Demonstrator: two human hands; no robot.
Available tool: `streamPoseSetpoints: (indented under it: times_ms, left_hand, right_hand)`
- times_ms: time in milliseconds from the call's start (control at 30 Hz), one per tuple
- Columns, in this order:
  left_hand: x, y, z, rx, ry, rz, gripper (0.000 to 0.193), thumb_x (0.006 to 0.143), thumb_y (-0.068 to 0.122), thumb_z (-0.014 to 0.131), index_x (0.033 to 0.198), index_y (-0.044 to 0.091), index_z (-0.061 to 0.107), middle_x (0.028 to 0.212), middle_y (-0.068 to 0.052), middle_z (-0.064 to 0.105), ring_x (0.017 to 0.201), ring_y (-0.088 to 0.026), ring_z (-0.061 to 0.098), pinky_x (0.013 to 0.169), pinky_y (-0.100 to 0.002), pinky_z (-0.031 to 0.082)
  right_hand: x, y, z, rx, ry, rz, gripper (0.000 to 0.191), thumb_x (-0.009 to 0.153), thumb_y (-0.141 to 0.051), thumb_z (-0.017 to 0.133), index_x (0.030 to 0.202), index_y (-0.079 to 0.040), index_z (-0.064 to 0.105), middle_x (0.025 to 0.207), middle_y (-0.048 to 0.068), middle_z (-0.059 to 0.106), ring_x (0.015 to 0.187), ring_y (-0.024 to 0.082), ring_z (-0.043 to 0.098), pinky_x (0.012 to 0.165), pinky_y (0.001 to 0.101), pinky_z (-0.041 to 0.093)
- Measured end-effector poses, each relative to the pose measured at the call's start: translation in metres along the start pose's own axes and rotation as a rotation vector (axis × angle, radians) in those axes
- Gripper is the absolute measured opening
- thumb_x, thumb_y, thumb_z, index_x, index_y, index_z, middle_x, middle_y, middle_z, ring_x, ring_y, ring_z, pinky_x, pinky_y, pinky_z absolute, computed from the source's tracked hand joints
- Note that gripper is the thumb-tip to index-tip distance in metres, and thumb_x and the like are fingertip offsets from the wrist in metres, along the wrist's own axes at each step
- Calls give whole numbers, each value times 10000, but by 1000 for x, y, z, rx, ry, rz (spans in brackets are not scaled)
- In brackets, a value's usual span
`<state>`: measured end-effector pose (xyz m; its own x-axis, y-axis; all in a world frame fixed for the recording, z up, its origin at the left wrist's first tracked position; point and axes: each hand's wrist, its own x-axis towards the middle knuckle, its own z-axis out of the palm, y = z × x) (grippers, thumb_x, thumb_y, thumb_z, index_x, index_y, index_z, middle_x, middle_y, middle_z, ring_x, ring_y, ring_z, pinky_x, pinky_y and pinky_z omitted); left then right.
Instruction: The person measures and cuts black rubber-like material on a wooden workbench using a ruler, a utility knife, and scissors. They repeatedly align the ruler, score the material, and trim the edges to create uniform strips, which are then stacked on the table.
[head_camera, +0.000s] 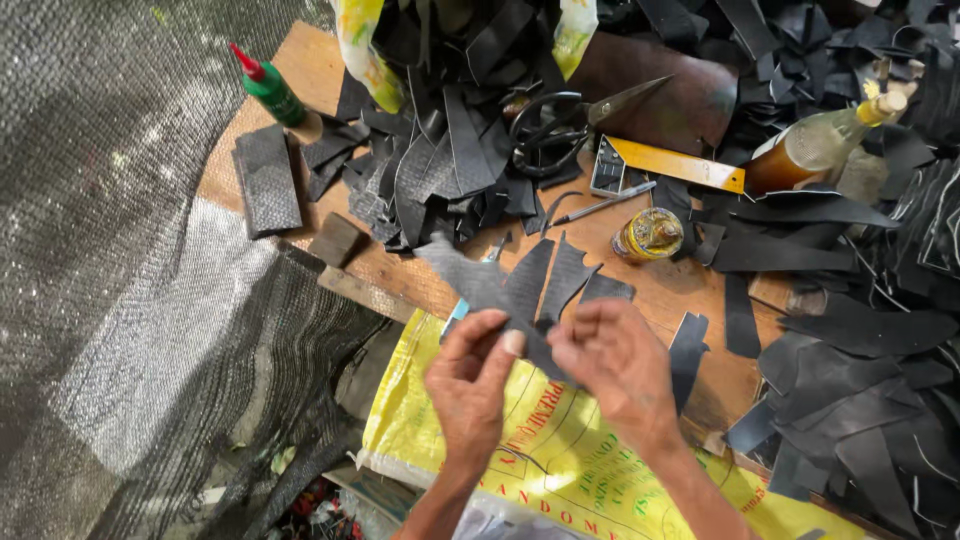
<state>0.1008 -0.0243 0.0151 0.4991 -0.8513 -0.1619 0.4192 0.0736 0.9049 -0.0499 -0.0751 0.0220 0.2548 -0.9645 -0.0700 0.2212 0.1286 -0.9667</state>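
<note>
Both my hands hold a black, textured, jagged-edged cut piece (500, 285) above the front edge of a wooden board (680, 285). My left hand (472, 375) pinches its lower edge with thumb and fingers. My right hand (615, 355) grips the same piece from the right side. The piece fans upward into several pointed strips. Its lower part is hidden behind my fingers.
Black scraps (440, 170) are heaped on the board, with large black scissors (560, 125), a yellow metal ruler (675, 162), a pen (600, 205), a small round jar (650, 233), a green glue bottle (272, 92) and an amber bottle (815, 148). A yellow sack (560, 460) lies under my hands; dark mesh (120, 250) lies left.
</note>
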Motion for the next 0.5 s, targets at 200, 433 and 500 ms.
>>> streamPoseSetpoints:
  times_ms: [200, 433, 500]
  left_hand:
    - [22, -6, -40, 201, 101, 43, 246, 882, -25, 751, 1122, -48, 701, 929, -47, 710, 807, -90, 656, 695, -217, 541]
    - [34, -16, -52, 315, 90, 41, 243, 853, -14, 771, 1086, -51, 718, 922, -42, 701, 765, -83, 642, 622, -223, 535]
    - [39, -17, -55, 282, 67, 23, 247, 854, -23, 775, 1093, -56, 719, 924, -49, 707, 780, -90, 651, 640, -224, 543]
  right_hand:
    - [171, 44, 15, 95, 189, 48, 330, 911, -135, 726, 1150, 4, 546, 1012, 114, 690, 883, 151, 690, 788, 291, 591]
    - [264, 80, 49, 125, 645, 92, 442, 831, -113, 797, 1111, -60, 459, 935, 33, 561, 765, 129, 609, 633, 285, 582]
    - [271, 80, 54, 70, 717, 216, 481, 806, -119, 821, 1109, -68, 451, 915, 61, 583, 701, 159, 580, 581, 298, 535]
